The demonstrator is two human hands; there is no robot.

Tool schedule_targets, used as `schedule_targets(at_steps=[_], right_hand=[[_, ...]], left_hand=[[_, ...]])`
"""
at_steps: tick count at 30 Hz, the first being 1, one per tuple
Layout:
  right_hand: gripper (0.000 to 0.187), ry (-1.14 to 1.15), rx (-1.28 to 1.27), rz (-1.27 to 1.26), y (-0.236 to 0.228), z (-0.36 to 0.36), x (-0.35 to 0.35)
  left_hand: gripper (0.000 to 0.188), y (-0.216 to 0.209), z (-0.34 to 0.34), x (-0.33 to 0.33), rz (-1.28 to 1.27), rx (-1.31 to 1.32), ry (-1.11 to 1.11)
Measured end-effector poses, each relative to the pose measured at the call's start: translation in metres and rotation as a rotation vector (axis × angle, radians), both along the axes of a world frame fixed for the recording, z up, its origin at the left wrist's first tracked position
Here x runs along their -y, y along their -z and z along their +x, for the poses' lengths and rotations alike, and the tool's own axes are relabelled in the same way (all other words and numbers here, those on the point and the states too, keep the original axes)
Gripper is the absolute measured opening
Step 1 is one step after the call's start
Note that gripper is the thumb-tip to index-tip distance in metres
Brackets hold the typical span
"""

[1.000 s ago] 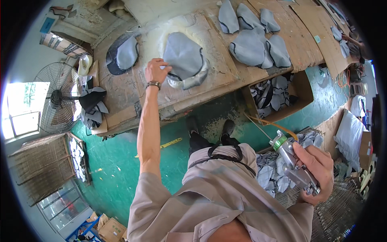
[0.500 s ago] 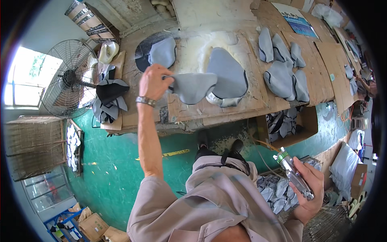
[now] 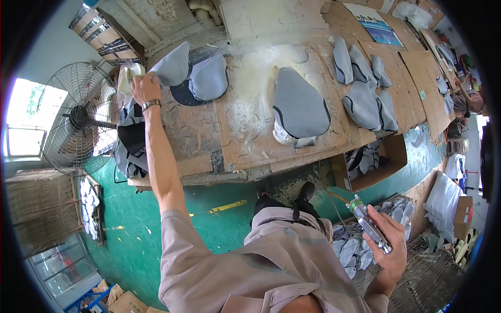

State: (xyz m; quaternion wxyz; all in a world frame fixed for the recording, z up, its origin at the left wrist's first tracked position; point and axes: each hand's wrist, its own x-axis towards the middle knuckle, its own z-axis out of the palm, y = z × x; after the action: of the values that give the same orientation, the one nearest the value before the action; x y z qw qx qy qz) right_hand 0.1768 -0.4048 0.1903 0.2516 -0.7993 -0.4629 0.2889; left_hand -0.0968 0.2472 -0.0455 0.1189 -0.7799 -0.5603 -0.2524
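My left hand (image 3: 142, 87), with a watch on the wrist, is stretched far to the left over the worn wooden workbench (image 3: 245, 125). It holds a grey fabric piece (image 3: 171, 67) by its edge, next to a second grey piece (image 3: 209, 78) lying on a dark pad. A larger grey moulded piece (image 3: 299, 106) lies on the stained board in the middle of the bench. My right hand (image 3: 386, 245) is low at my side, closed around a metal spray gun (image 3: 368, 224) with an orange hose.
Several grey pieces (image 3: 362, 86) lie in rows at the right of the bench. A cardboard box (image 3: 373, 161) with more pieces stands under it. A big floor fan (image 3: 78, 120) stands at the left. The floor (image 3: 146, 229) is green.
My left hand carried the grey piece from the middle of the bench over to the far left by the dark pad. The right hand with the spray gun stayed low.
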Motion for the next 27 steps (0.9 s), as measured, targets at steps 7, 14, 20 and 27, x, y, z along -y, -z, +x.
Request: schedule_targets(at_steps=[7, 14, 20, 27], right_hand=[[0.070, -0.006, 0.048, 0.072, -0.007, -0.010, -0.009], [0.071, 0.010, 0.094, 0.077, -0.024, 0.010, -0.012], [0.052, 0.277, 0.273, 0.109, -0.045, 0.017, 0.014], [0.047, 0.251, 0.453, 0.098, -0.043, 0.047, 0.061]], left_hand=[[0.051, 0.123, -0.022, -0.001, -0.597, -0.032, -0.292], [0.049, 0.185, -0.044, 0.168, -0.328, 0.487, 0.159], [0.027, 0.243, -0.074, 0.386, -0.757, 0.535, 0.038], [0.028, 0.331, -0.144, 0.572, -1.271, 0.355, -0.352]])
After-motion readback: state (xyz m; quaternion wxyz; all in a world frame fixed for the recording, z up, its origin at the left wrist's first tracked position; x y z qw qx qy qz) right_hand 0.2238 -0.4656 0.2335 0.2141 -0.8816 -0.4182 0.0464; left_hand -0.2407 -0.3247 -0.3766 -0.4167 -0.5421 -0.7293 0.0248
